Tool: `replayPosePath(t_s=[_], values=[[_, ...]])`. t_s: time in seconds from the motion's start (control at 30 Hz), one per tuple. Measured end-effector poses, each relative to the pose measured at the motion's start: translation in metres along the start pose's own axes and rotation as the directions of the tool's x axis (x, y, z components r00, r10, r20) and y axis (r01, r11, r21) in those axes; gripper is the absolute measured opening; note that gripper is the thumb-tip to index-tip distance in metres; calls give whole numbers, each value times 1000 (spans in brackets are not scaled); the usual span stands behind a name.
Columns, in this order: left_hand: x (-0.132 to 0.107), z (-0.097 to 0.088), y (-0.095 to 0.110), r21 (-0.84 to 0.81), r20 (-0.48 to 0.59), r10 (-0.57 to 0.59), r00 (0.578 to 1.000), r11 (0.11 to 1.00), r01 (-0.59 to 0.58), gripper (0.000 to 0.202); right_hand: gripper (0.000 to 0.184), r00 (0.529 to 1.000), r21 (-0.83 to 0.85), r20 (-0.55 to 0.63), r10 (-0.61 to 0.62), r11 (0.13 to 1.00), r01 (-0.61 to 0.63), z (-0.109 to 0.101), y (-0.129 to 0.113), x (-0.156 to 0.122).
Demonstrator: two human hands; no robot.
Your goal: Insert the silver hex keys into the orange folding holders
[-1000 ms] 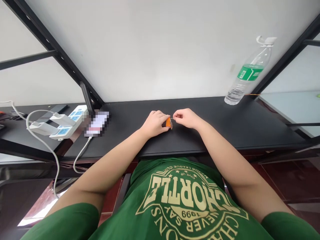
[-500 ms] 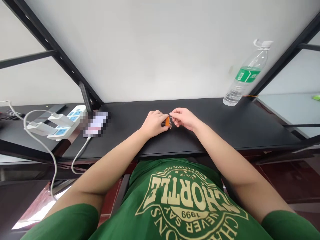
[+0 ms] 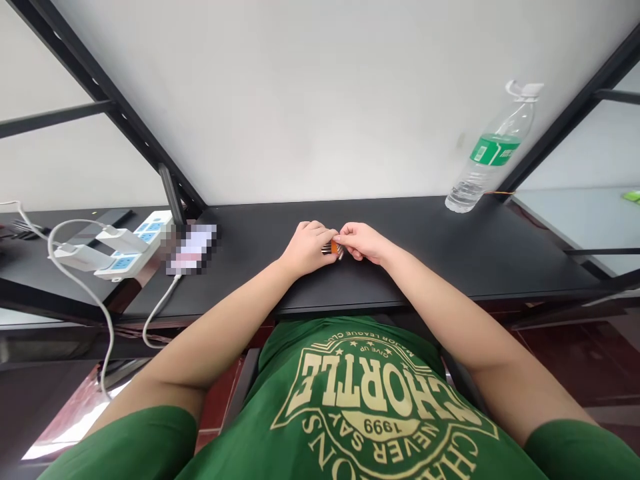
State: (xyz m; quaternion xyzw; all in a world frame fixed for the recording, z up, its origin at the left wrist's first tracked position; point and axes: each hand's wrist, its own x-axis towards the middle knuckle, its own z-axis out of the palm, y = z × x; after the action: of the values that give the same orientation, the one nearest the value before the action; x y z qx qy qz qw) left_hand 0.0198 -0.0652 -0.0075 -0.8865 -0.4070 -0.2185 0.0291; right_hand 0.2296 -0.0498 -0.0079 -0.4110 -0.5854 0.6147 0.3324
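On the black desk (image 3: pixel 425 260), my left hand (image 3: pixel 311 247) is wrapped round a small hex key set (image 3: pixel 335 247), an orange holder with several thin metal keys sticking out. The palm and fingers cover much of the set. My right hand (image 3: pixel 361 241) comes in from the right, its thumb and forefinger pinched together against the upper end of the holder. They close on one of the keys, which the fingertips largely hide. Both hands touch near the middle of the desk.
A clear water bottle (image 3: pixel 483 167) with a green label stands at the back right. On the left lie a blurred phone (image 3: pixel 193 249) on a white cable and a white power strip (image 3: pixel 135 245) with chargers. Black metal frame bars (image 3: pixel 173 193) rise at both sides.
My right hand has shifted slightly left and down, bringing its pinched fingertips onto the holder beside my left fingers. My left hand keeps its grip in nearly the same place.
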Motion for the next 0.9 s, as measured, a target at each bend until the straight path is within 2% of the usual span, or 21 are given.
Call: replayPosePath(t_s=[0.2,0.33,0.57,0.8,0.9], values=[[0,0,-3,32,1,-15,1000,999,15,20,29,1000,-250,-6,-31,968,29,-1,-5,-5],[0,0,-6,57,8,-53,999,997,53,20,22,1000,-382,-12,-10,924,5,-1,-7,-7],[2,6,-2,129,31,-49,998,991,45,19,21,998,-483,56,15,875,14,0,-5,-4],[3,8,1,120,8,-99,995,988,98,18,25,1000,-487,-3,28,873,-26,2,-4,-3],[3,8,0,114,0,-129,992,985,128,19,27,999,-538,-44,15,842,-36,5,-6,-5]])
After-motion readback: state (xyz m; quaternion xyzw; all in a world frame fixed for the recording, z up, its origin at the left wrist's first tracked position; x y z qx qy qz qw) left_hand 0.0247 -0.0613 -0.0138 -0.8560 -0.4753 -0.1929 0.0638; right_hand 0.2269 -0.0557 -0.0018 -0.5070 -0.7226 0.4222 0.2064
